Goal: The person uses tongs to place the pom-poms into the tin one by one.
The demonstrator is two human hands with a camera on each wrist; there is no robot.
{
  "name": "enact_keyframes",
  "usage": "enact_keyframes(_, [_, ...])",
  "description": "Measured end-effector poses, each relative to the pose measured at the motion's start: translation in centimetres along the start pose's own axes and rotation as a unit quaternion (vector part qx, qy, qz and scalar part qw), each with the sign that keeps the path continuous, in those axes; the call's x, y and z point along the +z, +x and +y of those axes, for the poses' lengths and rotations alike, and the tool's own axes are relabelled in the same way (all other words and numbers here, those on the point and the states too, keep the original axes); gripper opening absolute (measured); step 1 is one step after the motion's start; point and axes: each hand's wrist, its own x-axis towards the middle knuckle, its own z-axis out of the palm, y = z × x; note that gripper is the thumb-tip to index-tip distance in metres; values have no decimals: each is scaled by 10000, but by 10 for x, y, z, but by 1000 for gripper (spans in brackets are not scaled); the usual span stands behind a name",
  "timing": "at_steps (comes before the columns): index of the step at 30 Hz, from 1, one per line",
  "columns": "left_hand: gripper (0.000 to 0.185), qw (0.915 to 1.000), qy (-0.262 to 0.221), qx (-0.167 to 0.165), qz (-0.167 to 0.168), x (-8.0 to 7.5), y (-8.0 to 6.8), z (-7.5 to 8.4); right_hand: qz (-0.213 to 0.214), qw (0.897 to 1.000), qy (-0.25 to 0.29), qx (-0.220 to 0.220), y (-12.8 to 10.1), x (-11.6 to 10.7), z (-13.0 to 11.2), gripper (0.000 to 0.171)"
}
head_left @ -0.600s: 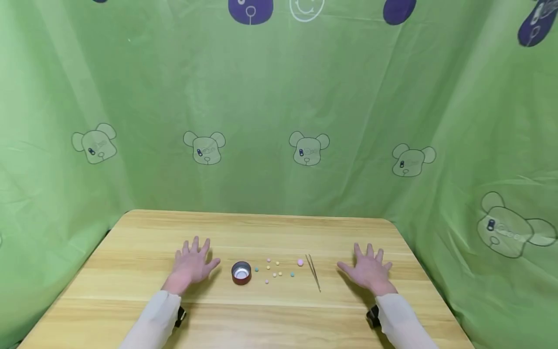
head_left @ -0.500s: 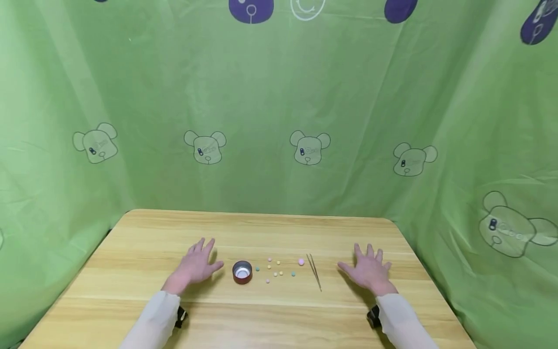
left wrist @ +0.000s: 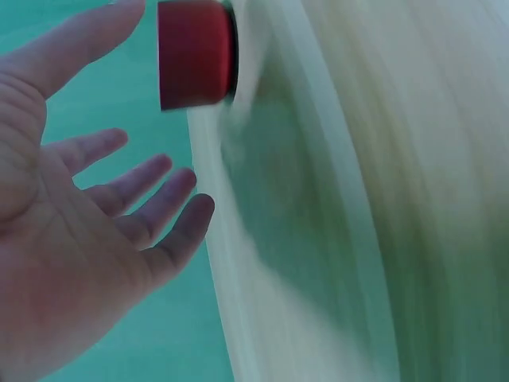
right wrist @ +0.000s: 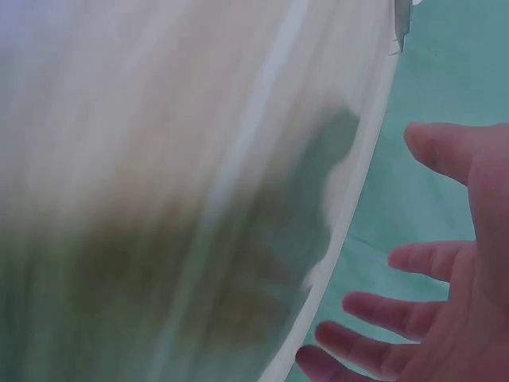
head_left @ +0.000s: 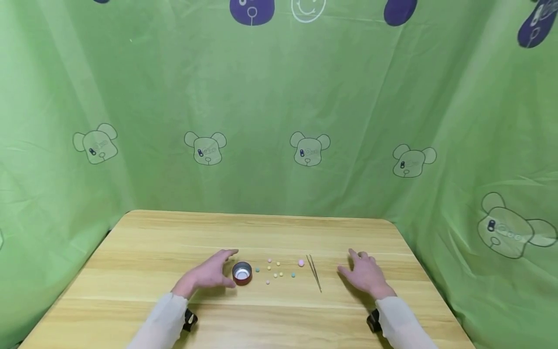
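A small red cup (head_left: 241, 273) with a silvery inside stands on the wooden table (head_left: 144, 242). My left hand (head_left: 213, 273) lies just left of it, turned on edge, fingers straight and spread, nothing held. In the left wrist view that hand (left wrist: 87, 239) shows an open palm, with the red cup (left wrist: 195, 54) beyond the fingertips. Thin metal tweezers (head_left: 314, 272) lie right of several small coloured tablets (head_left: 274, 269). My right hand (head_left: 365, 273) hovers right of the tweezers, apart from them, fingers loosely bent. The right wrist view shows this hand (right wrist: 453, 310) empty.
A larger pink tablet (head_left: 301, 262) lies by the tweezers' far end. Green cloth with bear prints (head_left: 308, 149) closes in the table at the back and both sides. The table's front edge runs under my sleeves (head_left: 161, 322).
My left hand has slid right to the red cup and turned onto its edge. The right hand's fingers have bent a little and drawn slightly left.
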Motion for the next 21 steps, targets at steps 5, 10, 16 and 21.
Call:
enact_keyframes(5, [93, 9997, 145, 136, -161, 9, 6, 3, -93, 9998, 180, -81, -2, -3, -6, 72])
enact_keyframes(10, [86, 9991, 363, 154, -171, 16, 10, 5, -167, 9990, 310, -273, -3, -7, -12, 69])
enact_keyframes(16, [63, 9987, 466, 182, -78, 20, 14, 2, -332, 9946, 872, -445, 0, -8, -21, 64])
enact_keyframes(21, [51, 9988, 467, 121, -66, 21, 17, 0, -383, 9899, 1257, -530, 5, -5, -31, 60])
